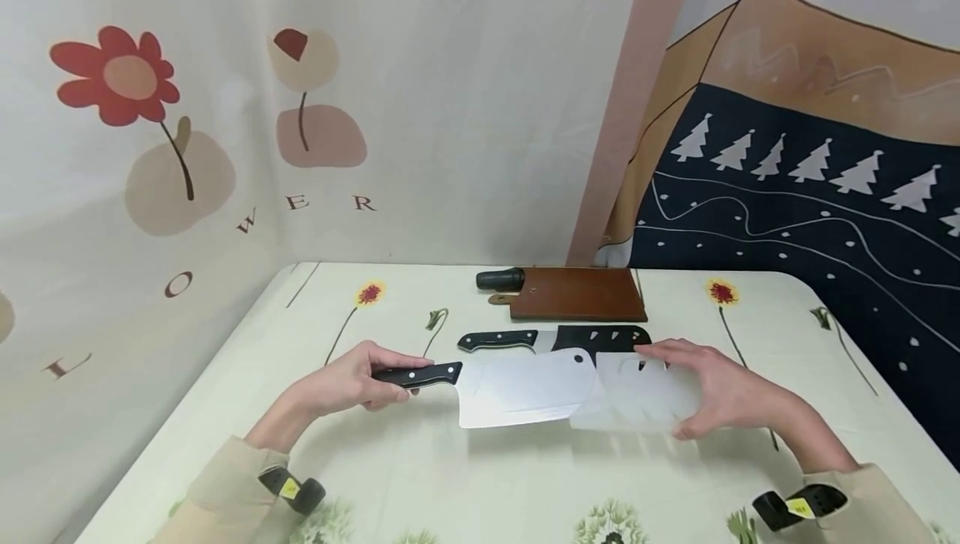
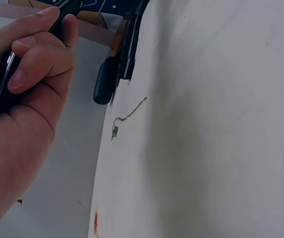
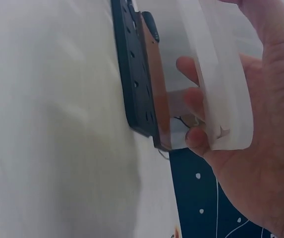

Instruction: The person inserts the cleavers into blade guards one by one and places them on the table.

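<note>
My left hand (image 1: 367,379) grips the black handle (image 1: 420,375) of a cleaver (image 1: 517,390), its broad blade pointing right above the table. In the left wrist view the fingers curl round that handle. With my right hand (image 1: 712,386) I hold a translucent white blade guard (image 1: 652,394), thumb at the lower edge and fingers along the upper one. The guard's left end overlaps the blade's far end in the head view. The right wrist view shows the guard (image 3: 226,89) between thumb and fingers.
Just behind the cleaver lies a black-handled knife (image 1: 498,340) in a black guard (image 1: 603,336) with holes. Farther back is a brown sheath (image 1: 581,294) with a dark handle (image 1: 501,280) at its left. A flower-patterned cloth (image 1: 360,461) covers the table, with printed curtains beyond.
</note>
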Tool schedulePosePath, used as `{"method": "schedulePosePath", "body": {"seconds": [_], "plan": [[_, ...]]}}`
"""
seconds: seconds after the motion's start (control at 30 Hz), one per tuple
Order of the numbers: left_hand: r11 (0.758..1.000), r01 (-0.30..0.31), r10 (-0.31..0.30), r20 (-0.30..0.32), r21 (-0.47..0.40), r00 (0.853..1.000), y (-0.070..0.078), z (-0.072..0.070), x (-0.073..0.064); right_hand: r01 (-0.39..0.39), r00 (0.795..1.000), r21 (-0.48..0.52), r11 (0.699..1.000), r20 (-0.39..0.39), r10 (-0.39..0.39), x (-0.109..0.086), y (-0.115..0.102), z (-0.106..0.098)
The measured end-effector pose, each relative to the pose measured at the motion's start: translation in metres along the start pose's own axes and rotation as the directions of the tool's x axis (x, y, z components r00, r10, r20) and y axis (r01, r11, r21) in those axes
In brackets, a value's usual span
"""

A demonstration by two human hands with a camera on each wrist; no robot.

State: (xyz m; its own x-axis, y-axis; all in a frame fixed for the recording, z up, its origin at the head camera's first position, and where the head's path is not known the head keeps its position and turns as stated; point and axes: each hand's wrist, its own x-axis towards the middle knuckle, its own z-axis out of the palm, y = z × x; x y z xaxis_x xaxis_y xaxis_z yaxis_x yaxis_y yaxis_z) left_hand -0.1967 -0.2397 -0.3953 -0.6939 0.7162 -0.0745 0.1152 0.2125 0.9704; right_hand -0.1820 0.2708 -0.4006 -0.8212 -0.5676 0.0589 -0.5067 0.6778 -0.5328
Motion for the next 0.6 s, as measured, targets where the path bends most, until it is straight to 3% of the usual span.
{"method": "schedulePosePath", "body": {"seconds": [0.3,0.6], "plan": [[0.999,-0.035,0.036,0.079,-0.008,0.996,0.007,-0.005,0.001,0.022,1.000,0.039,0.999,0.020,-0.023,-0.002,-0.002,0.002],[0.998,-0.031,0.039,0.122,-0.061,0.992,0.003,-0.003,0.006,0.065,0.995,0.028,0.997,0.075,-0.067,-0.004,-0.011,0.016]]}}
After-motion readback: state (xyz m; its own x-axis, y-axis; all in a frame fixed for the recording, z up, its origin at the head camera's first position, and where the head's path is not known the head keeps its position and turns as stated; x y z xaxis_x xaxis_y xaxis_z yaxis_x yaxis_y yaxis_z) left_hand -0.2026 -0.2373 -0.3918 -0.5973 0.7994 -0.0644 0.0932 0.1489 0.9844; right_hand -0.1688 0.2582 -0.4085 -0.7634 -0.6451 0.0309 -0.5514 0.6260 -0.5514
